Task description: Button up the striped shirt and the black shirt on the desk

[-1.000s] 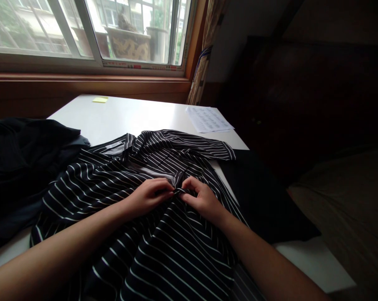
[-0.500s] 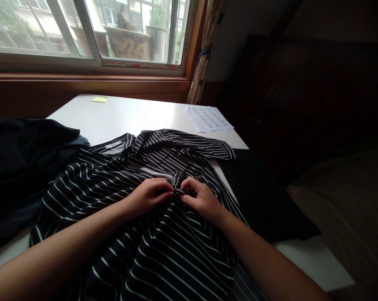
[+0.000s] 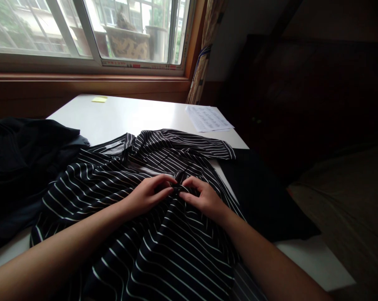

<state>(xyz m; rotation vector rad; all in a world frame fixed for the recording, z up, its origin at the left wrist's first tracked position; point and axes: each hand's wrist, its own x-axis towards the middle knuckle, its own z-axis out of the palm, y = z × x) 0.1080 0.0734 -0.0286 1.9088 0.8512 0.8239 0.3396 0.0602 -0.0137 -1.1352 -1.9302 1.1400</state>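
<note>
A black shirt with white stripes point(image 3: 173, 234) lies spread and wrinkled, its collar towards the window and one sleeve stretched to the right. Near its middle, my left hand point(image 3: 153, 192) pinches the front edge of the fabric between thumb and fingers. Facing it from the right, my right hand point(image 3: 203, 196) grips the same gathered bit of cloth. The fingertips of both hands almost meet there. Whether a button sits between them is too small and dark to tell.
Dark clothes point(image 3: 22, 167) are heaped at the left. A black cloth point(image 3: 264, 196) hangs over the right part of the white table point(image 3: 129, 110). Printed papers point(image 3: 209, 118) and a yellow sticky note point(image 3: 99, 99) lie at the far side, below the window point(image 3: 132, 37).
The fingers of both hands have shifted slightly on the gathered cloth, with the left thumb and fingers a little further apart. The shirt otherwise lies as before.
</note>
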